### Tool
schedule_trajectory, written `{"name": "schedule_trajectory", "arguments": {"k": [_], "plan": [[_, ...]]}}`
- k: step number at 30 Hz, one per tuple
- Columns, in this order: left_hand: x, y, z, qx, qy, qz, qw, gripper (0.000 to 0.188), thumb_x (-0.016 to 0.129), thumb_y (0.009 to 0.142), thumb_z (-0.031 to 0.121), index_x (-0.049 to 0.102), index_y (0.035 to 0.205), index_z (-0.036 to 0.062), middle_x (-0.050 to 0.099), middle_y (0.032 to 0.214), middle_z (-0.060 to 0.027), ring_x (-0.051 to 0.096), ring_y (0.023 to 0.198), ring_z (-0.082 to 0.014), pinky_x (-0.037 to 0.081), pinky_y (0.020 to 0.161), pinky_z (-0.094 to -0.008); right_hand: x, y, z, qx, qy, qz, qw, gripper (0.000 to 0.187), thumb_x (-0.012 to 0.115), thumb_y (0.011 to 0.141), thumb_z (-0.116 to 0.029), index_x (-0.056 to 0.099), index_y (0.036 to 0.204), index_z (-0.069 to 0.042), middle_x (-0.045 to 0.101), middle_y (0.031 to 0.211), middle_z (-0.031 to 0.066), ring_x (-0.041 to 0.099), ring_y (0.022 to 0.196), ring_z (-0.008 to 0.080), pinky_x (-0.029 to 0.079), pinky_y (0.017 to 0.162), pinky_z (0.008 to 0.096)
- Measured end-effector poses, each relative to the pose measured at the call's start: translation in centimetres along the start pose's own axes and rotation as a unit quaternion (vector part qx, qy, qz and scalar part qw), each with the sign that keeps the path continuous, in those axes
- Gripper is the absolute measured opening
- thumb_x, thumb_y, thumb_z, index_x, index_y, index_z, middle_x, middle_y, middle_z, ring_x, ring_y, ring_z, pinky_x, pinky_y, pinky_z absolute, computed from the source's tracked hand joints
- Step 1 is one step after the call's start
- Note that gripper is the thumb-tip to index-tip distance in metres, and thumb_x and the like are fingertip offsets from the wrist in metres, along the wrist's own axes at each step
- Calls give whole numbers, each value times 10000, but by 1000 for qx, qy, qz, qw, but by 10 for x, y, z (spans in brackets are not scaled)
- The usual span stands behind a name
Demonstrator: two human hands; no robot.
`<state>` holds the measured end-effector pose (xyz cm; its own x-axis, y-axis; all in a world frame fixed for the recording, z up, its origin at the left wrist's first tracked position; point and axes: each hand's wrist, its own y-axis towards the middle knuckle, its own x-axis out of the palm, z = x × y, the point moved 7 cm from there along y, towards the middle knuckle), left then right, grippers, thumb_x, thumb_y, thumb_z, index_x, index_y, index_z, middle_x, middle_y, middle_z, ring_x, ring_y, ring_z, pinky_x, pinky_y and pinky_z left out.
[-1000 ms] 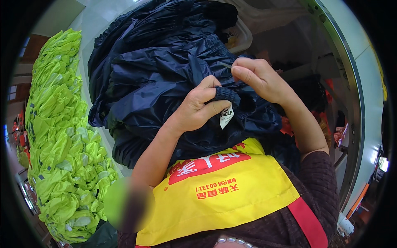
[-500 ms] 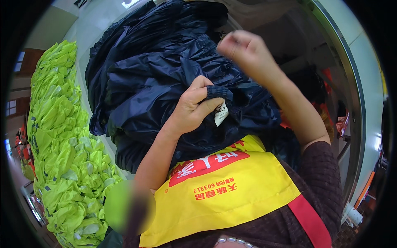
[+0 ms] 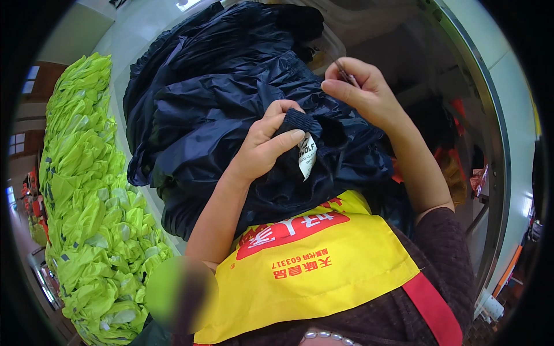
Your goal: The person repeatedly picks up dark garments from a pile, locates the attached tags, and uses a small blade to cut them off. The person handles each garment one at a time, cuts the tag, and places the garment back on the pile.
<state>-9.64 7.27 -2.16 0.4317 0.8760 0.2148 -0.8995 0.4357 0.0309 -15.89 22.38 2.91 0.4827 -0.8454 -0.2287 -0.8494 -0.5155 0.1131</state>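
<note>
My left hand [image 3: 266,141] is closed, pinching the dark ribbed edge [image 3: 303,122] of a navy garment between thumb and fingers. From that edge hangs a white label [image 3: 307,157] with dark print. My right hand [image 3: 369,92] is raised to the right of it, closed on a small, thin, dark metal tool that looks like thread snips [image 3: 348,76]. Its narrow end points up and away, apart from the cloth. Shiny navy garments [image 3: 202,109] lie heaped under and beyond my hands, the nearest part resting against my yellow apron [image 3: 323,271].
A tall pile of bright yellow-green garments [image 3: 92,219] stands along the left. A pale table surface [image 3: 119,98] shows between the two piles. At the right runs a metal-edged rim [image 3: 490,98], with red and orange items [image 3: 447,164] in the dark space inside it.
My right hand has come a little lower and turned, so the tool in its fingers now shows. My left hand has shifted its hold slightly on the ribbed edge, and the label hangs straighter.
</note>
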Motion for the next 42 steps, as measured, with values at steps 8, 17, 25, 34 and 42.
{"name": "schedule_trajectory", "arguments": {"k": [8,17,25,34,42], "plan": [[-1,-11,13,-63,206,26,976,375,702,714,169,615,1015,-38,482,1117,-102,550,928,-170,455,754,-261,39,10,6,-26,4,-252,967,285,533,755,-85,630,1015,-23,632,921,69,576,816,139,452,762,273],[3,-29,62,104,482,119,862,163,672,716,9,634,873,-9,609,774,-119,597,687,-244,464,649,-284,18,-2,-2,-49,-202,-229,951,294,745,736,-269,583,784,-28,541,688,42,503,592,158,396,543,269],[-41,-35,76,189,237,286,909,208,622,735,-50,632,932,18,608,920,-74,591,807,-177,455,749,-252,107,-37,-64,-257,-65,-113,958,273,612,638,50,582,899,-26,525,797,89,564,624,189,476,549,257],[-11,-22,15,-40,-454,92,886,364,343,924,179,509,1141,-62,620,988,-172,631,849,-229,543,745,-337,146,-55,-40,-248,78,-79,962,275,635,610,54,597,872,-26,552,773,84,561,630,192,446,526,235],[0,-24,-6,-89,-417,53,903,345,390,924,209,563,1120,-16,634,960,-96,623,850,-171,509,773,-265,99,-42,-61,-245,-58,-69,965,224,621,666,30,591,883,-14,598,862,111,593,669,216,484,630,279]]}}
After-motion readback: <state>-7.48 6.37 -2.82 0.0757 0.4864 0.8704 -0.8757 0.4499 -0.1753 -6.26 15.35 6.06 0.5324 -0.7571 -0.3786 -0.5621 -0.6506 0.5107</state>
